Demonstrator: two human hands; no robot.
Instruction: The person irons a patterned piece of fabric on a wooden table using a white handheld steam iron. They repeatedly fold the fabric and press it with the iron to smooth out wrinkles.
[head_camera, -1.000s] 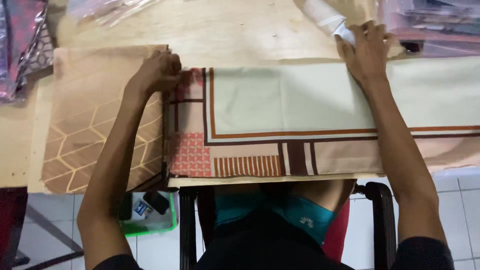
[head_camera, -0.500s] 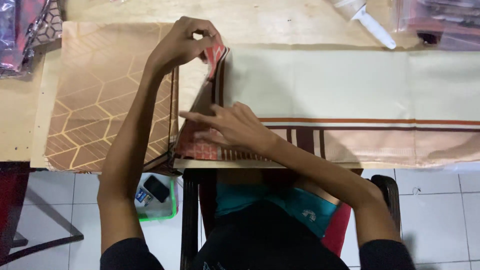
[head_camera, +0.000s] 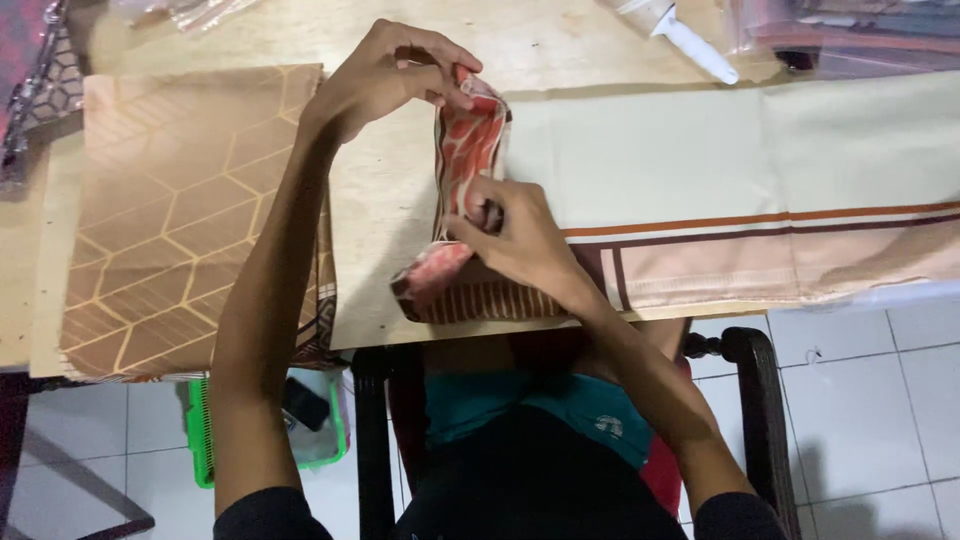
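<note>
Two hands work one cream cloth at its patterned red end. Left hand pinches the upper corner of that end, lifting it off the wooden table. Right hand presses into the fold lower down, fingers closed on fabric, apparently gripping it. One brown hexagon-print cloth lies flat to the left. One white tube rests beyond. Below: white tiled floor, one green basket.

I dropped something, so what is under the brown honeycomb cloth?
The brown honeycomb cloth lies flat on the wooden table, which shows around its edges. Anything between cloth and table is covered. Below the table edge, a green basket stands on the floor.
</note>
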